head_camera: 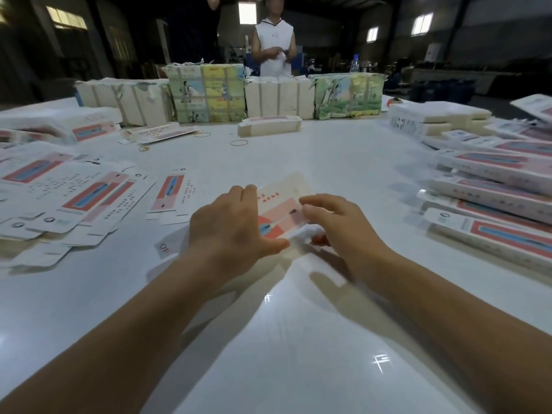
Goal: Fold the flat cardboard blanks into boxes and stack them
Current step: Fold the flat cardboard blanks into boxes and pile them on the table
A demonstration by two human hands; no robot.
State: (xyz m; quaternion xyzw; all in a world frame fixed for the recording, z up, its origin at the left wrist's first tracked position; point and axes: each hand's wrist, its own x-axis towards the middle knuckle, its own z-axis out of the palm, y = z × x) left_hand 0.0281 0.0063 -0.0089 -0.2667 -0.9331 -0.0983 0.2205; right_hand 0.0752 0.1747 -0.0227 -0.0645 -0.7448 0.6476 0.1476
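Both forearms enter from 6 o'clock over the white table (298, 339). Left hand (230, 231) lies on the left part of a cardboard blank (283, 210), fingers extended along its left edge, thumb pressed under the near edge; it grips the blank. Right hand (337, 222) holds the blank's right side, fingers curled over the edge at about mid-length. Blank sits at frame centre, tilted, pink and blue print facing up; blurred, so its fold state cannot be told.

Loose flat blanks (74, 198) are spread at 9 o'clock, overlapping. Folded boxes (493, 186) are stacked in rows at 3 o'clock. Bundles of strapped blanks (206, 94) stand in a row at 12 o'clock, with a small strapped bundle (268, 125) just before them. Rubber bands (239, 142) lie near 12 o'clock on the table surface. A person in a white sleeveless top (273, 46) stands behind the bundles, hands together at the chest.
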